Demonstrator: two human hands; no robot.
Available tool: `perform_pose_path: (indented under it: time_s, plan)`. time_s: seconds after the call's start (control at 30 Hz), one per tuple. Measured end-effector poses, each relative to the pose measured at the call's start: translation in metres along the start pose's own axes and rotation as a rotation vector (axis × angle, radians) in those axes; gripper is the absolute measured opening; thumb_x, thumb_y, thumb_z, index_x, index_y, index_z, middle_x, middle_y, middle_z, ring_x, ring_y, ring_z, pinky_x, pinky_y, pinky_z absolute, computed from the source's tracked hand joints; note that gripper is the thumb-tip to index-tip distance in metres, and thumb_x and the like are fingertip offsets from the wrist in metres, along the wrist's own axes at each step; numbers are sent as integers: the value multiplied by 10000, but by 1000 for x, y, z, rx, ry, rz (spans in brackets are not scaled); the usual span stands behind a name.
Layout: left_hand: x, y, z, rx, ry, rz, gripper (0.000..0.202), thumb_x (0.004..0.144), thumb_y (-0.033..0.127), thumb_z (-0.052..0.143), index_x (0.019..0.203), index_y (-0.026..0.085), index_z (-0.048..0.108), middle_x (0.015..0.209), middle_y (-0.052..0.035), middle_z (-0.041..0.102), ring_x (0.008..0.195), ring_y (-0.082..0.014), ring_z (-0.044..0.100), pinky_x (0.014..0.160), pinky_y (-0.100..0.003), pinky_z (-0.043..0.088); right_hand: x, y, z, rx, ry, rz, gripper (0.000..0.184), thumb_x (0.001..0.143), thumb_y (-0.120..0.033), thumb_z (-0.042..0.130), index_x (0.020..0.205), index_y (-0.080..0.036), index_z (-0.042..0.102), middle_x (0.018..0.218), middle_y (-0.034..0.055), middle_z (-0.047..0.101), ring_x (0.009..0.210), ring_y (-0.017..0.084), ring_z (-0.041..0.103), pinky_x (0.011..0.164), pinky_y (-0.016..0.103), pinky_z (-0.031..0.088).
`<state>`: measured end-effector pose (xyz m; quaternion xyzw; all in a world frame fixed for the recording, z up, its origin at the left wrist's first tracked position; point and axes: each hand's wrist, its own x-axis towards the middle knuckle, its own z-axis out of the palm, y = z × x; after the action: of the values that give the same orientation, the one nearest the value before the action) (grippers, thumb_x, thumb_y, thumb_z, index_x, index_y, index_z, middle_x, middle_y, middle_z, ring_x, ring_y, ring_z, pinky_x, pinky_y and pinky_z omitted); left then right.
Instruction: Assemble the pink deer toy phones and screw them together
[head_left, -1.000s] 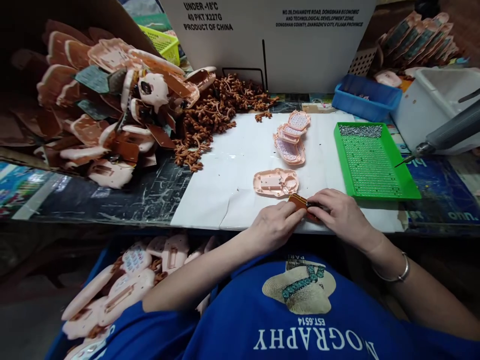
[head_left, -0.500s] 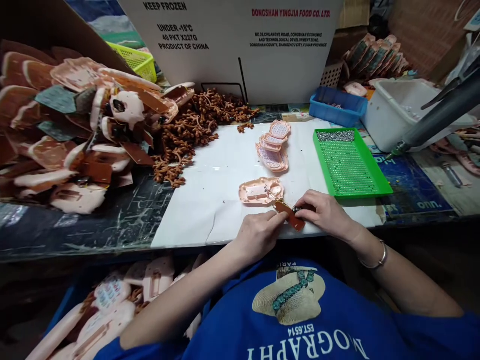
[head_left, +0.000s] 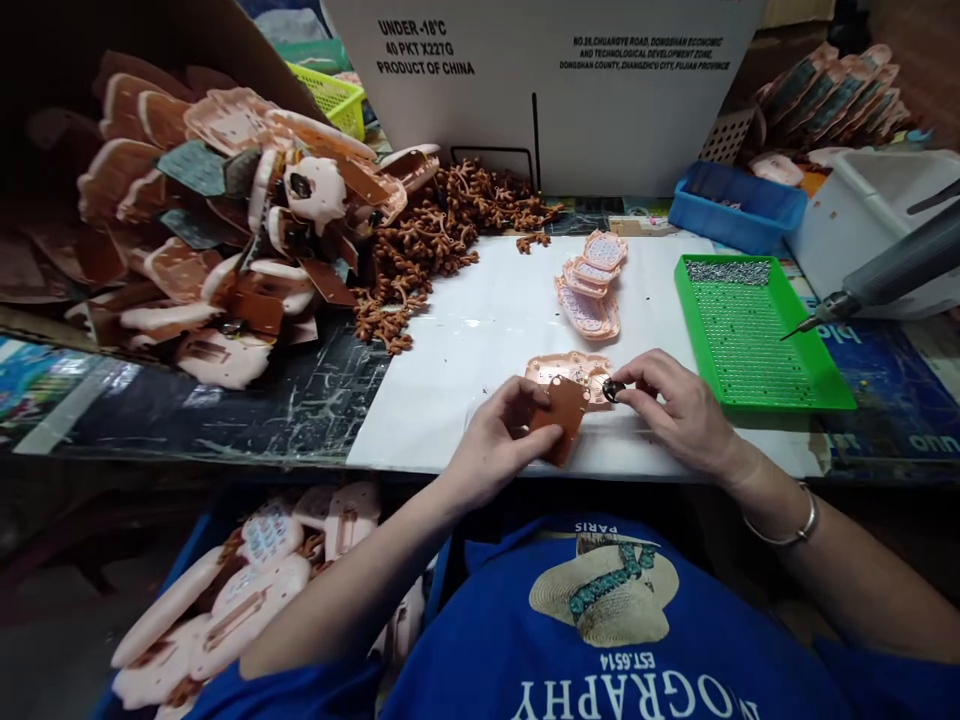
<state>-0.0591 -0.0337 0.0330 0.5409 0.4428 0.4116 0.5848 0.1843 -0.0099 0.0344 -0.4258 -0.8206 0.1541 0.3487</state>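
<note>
One brown board (head_left: 562,425), seemingly light, stiff, best gripped by its edges, is pinched by fingers of the left hand (head_left: 487,440) before a pink shell (head_left: 551,366), a dark part (head_left: 611,391) by those of the right hand (head_left: 679,412).

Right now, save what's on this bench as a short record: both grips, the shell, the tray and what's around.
Left grip: pinching a brown board
Right grip: pinching a small dark part
Pink shell: on the white sheet, partly hidden behind the board
Green tray: silvery bits heaped at its far end
Gray tool: at right, thin tip pointing left
Far left: jumbled pink and brown parts
</note>
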Motion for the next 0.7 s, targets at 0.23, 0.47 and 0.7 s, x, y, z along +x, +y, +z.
perform_pose_path:
  time_s: [0.23,0.47,0.7]
  plan:
    - [29,6,-30,-5,60,44,497,776,276,734,1203,196,494,834,29,570,651,-106,586,556,-220,513,18,17,17,-224,-88,-30,108,964,-187,531,973,-147,632,949,85,653,904,220,640,809,351,517]
    - [40,-4,-24,-57,50,-5,446,775,283,706,1159,178,508,787,41,564,580,-93,559,526,-222,472,20,22,13,-359,-246,-77,164,978,-204,504,985,-150,658,921,77,644,824,202,629,728,323,514]
    - [40,-11,-28,21,59,-11,425,792,310,693,1169,189,540,848,18,602,674,-108,563,616,-237,456,29,28,12,-327,-353,-205,193,971,-140,492,955,-139,685,858,66,640,792,178,593,715,295,496]
